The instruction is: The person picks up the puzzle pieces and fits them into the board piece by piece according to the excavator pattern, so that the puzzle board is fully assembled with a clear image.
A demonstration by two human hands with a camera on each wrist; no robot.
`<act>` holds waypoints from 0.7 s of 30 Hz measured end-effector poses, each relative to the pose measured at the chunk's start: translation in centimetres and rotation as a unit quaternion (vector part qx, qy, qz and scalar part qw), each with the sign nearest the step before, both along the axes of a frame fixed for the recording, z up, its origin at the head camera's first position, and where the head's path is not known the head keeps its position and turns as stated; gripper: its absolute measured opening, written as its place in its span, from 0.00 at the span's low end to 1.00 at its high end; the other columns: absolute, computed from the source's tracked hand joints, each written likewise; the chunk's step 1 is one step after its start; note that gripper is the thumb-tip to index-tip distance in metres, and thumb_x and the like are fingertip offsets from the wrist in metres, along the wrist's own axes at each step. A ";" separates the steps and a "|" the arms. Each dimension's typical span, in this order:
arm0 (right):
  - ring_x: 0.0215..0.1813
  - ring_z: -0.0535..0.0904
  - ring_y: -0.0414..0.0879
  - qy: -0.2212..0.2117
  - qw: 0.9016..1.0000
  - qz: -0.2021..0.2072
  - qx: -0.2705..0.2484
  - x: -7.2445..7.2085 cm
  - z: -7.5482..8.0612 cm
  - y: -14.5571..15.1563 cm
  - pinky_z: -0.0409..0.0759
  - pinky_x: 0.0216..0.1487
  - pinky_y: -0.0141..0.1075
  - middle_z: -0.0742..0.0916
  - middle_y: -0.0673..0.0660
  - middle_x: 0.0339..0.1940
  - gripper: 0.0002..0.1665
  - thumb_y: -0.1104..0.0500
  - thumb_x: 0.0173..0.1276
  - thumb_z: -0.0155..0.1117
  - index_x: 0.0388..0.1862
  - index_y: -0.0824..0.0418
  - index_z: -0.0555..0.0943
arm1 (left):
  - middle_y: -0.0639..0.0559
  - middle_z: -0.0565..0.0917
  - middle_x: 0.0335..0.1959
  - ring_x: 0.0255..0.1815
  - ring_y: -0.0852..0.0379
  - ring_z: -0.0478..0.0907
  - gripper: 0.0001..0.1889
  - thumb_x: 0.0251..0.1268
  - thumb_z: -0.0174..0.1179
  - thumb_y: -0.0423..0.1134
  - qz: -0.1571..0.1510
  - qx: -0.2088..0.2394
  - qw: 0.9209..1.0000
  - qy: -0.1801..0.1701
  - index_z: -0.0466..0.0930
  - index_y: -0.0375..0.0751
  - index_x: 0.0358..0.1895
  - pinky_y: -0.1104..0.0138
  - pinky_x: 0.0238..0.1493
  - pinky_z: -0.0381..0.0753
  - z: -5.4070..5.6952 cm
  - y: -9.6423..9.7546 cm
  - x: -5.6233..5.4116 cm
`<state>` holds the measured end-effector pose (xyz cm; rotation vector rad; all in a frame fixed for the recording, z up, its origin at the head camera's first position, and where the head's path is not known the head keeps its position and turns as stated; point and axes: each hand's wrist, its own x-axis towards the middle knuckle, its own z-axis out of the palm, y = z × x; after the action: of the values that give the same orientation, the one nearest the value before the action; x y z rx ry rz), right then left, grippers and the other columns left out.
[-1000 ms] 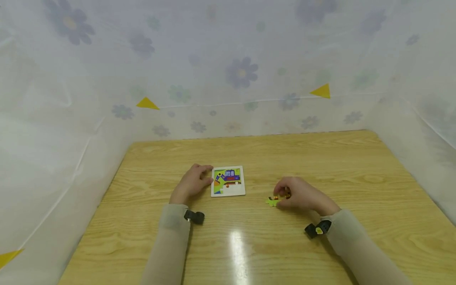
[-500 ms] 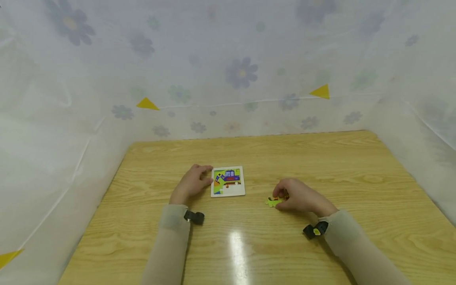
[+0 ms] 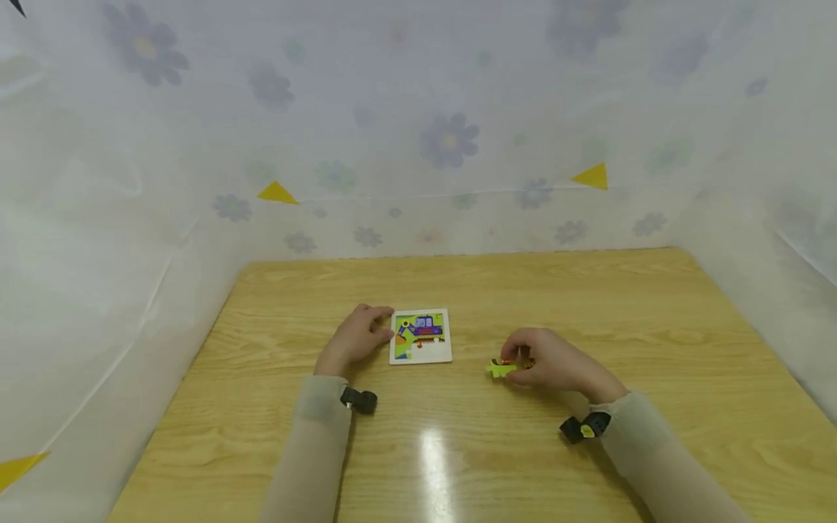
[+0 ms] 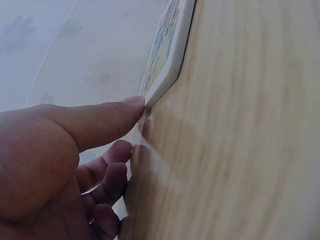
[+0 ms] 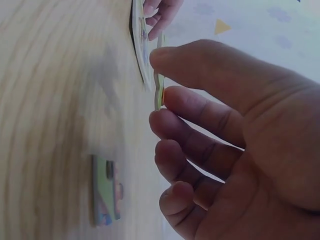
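A square jigsaw board [image 3: 421, 360] with a white frame lies on the table, its picture a purple digger on green. My left hand [image 3: 356, 338] is at the board's left side. The thumb tip touches the frame's corner in the left wrist view, and the other fingers are loosely bent below it. Between thumb and fingertips my right hand [image 3: 552, 362] pinches a green jigsaw piece [image 3: 500, 369], seen edge-on in the right wrist view. Another jigsaw piece [image 5: 106, 187], green with red and blue, lies on the table beneath that hand and is mostly hidden in the head view.
The wood-grain table [image 3: 497, 450] is enclosed at the back and sides by a white flowered curtain [image 3: 366, 131]. Yellow triangles [image 3: 591, 176] are stuck on it. Each wrist carries a black strapped camera [image 3: 360, 400].
The head view has tilted slightly, so everything sits a little lower. Both hands stay nearly where they were, the right one still pinching the green jigsaw piece.
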<state>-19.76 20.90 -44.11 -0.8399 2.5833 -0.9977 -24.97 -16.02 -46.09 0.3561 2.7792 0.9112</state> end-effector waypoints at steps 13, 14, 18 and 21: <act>0.41 0.76 0.47 0.018 1.000 0.002 -0.010 -0.5 2.3 -2.5 0.77 0.42 0.40 0.83 0.44 0.40 0.13 0.56 0.60 0.76 0.42 0.50 0.82 | 0.43 0.72 0.54 0.51 0.48 0.71 0.25 0.71 0.61 0.43 0.004 0.005 1.000 -0.001 0.72 0.47 0.70 0.52 0.57 0.71 0.0 0.0 -0.2; 0.42 0.76 0.47 0.019 1.000 0.003 -0.011 -0.6 2.5 -2.8 0.77 0.42 0.40 0.83 0.44 0.41 0.13 0.56 0.60 0.76 0.43 0.50 0.82 | 0.43 0.72 0.54 0.51 0.48 0.71 0.25 0.71 0.61 0.43 0.005 0.006 1.000 -0.001 0.72 0.47 0.69 0.52 0.57 0.71 -0.1 0.0 -0.3; 0.42 0.76 0.46 0.017 1.000 0.004 -0.016 -0.9 3.0 -4.0 0.78 0.41 0.40 0.83 0.44 0.42 0.13 0.56 0.61 0.75 0.44 0.51 0.82 | 0.44 0.72 0.53 0.49 0.49 0.71 0.25 0.71 0.61 0.43 0.007 0.012 1.000 0.000 0.73 0.47 0.69 0.52 0.56 0.72 -0.3 0.0 -0.3; 0.41 0.76 0.43 0.018 1.000 0.007 -0.021 -1.1 3.3 -5.0 0.78 0.41 0.39 0.83 0.44 0.41 0.12 0.55 0.62 0.74 0.43 0.50 0.82 | 0.44 0.72 0.53 0.49 0.49 0.71 0.25 0.71 0.61 0.43 0.007 0.016 1.000 0.000 0.73 0.48 0.69 0.53 0.55 0.72 -0.4 0.0 -0.4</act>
<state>-20.90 15.90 -40.83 -0.8926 2.5915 -1.0453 -25.36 -16.00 -46.45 0.3417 2.7733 0.9589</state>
